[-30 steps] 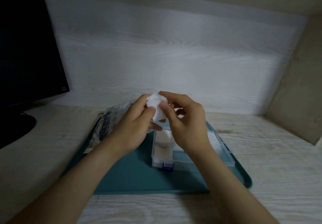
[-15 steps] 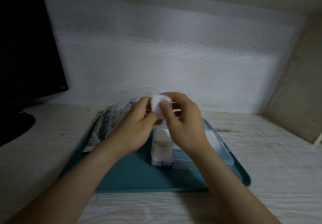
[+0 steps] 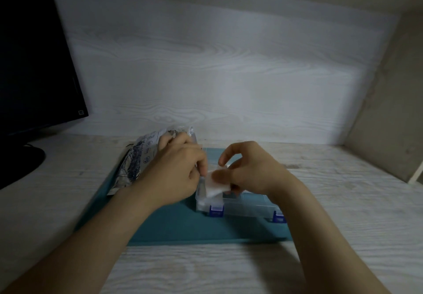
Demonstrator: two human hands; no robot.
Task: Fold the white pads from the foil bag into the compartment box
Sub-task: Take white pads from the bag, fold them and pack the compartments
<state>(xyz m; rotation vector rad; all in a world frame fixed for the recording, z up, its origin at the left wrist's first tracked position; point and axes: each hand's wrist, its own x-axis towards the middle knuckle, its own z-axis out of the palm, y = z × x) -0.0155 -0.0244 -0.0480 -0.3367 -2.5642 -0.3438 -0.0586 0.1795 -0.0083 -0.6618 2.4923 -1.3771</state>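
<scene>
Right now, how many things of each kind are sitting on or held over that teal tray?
Foil bag: 1
Clear compartment box: 1
White pad held between the left hand and right hand: 1
Total: 3, not counting pads already inside the box, which are too blurred to count.
</scene>
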